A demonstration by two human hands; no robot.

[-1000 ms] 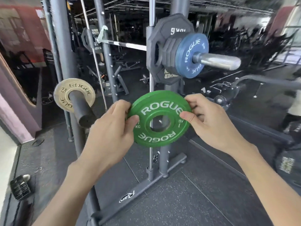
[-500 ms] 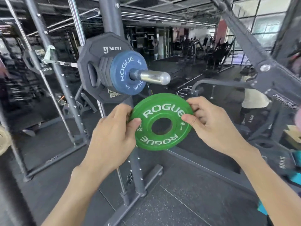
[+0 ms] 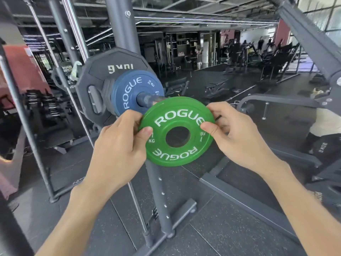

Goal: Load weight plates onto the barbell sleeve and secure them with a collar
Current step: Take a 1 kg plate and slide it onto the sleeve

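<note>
The left hand (image 3: 120, 150) grip pinches the green plate (image 3: 193, 145) at its 9 o'clock rim, and the right hand (image 3: 238, 137) grip pinches the 3 o'clock rim. The plate's 11 o'clock edge covers the barbell sleeve (image 3: 147, 100) tip. Bare sleeve shows between this edge and the blue plate (image 3: 129, 89).

The green plate (image 3: 193, 145) overlaps the sleeve (image 3: 147, 100) tip, with the rack upright (image 3: 120, 28) behind.

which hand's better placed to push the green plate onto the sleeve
Probably the right hand: it grips the round green Rogue plate on its outer rim, while the left hand sits beside the blue plate already on the steel sleeve.
</note>
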